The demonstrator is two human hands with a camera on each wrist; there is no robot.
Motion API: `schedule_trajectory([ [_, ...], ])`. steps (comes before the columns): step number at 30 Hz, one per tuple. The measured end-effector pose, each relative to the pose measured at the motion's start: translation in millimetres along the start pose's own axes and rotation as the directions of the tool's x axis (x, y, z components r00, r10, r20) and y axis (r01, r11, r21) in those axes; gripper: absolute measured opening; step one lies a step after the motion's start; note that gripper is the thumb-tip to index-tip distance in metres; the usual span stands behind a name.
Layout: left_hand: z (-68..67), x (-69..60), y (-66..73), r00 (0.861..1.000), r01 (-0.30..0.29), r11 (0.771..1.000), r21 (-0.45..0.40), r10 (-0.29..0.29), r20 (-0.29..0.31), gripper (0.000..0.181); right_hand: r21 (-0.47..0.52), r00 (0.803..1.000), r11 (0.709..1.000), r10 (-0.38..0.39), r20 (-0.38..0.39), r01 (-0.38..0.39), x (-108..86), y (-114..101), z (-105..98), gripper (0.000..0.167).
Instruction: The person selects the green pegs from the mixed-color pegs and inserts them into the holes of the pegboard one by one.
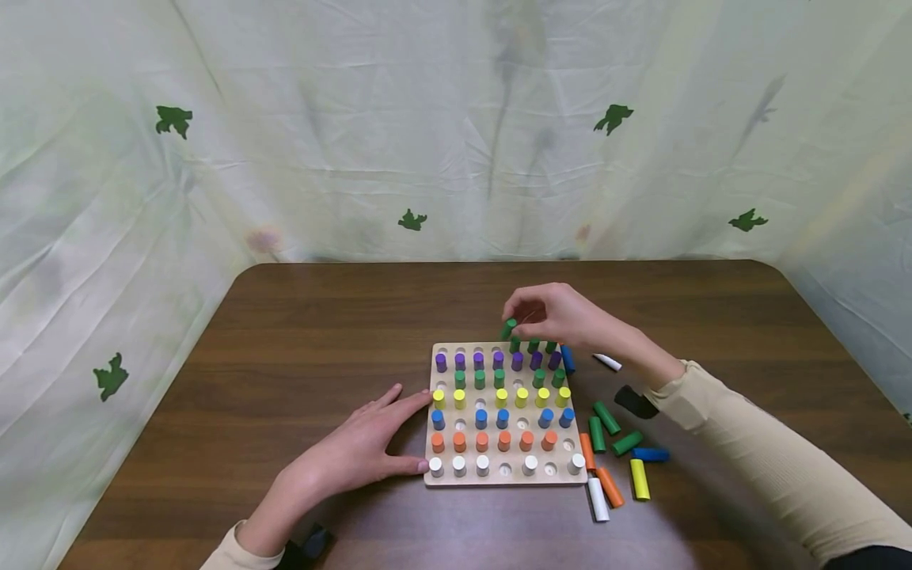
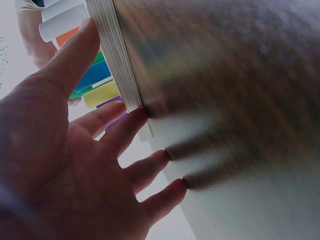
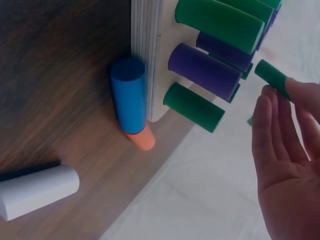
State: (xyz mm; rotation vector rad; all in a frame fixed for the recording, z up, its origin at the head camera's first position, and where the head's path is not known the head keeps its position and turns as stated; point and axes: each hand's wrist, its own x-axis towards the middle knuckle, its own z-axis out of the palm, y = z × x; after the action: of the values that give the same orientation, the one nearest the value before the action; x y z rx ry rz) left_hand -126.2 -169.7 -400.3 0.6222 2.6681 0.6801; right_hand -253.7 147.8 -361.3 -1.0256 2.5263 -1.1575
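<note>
Left hand point(image 1: 356, 445), fingers spread, is bracing the pale wooden pegboard point(image 1: 516, 459), probably steadying it; right hand point(image 1: 559, 313) is pinching a green cylindrical peg point(image 1: 508, 329) near the far row.

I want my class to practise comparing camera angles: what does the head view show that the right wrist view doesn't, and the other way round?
Only the head view shows the left hand on the left edge of the pegboard, and a loose yellow peg.

Only the right wrist view shows the palm of the right hand.

Both show the right hand pinching a green peg, purple pegs standing in the pegboard, and a blue peg beside it.
</note>
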Motion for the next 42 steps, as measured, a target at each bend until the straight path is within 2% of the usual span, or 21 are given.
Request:
schedule_trajectory([
  [13, 0.2, -1.2, -1.3, 1.000, -0.007, 1.000, -0.001, 0.007, -0.005, 0.085, -0.110, 0.994, 0.994, -0.008, 0.108, 0.020, 14.1, 1.6, 8.4, 0.018],
  [29, -0.3, -2.6, -0.6, 1.000, 0.000, 1.000, -0.006, 0.000, -0.008, 0.086, -0.156, 0.982, 0.988, 0.036, 0.188, -0.007, 21.7, 4.1, 16.3, 0.014],
  [34, -0.5, -2.3, -0.4, 1.000, 0.001, 1.000, -0.008, -0.001, -0.004, 0.087, -0.164, 0.980, 0.986, 0.053, 0.191, -0.022, 22.4, 3.8, 16.8, 0.015],
  [42, -0.4, -2.3, -0.9, 1.000, -0.001, 1.000, -0.004, 0.001, -0.007, 0.086, -0.143, 0.987, 0.989, 0.070, 0.145, -0.049, 15.3, 0.6, 10.8, 0.018],
])
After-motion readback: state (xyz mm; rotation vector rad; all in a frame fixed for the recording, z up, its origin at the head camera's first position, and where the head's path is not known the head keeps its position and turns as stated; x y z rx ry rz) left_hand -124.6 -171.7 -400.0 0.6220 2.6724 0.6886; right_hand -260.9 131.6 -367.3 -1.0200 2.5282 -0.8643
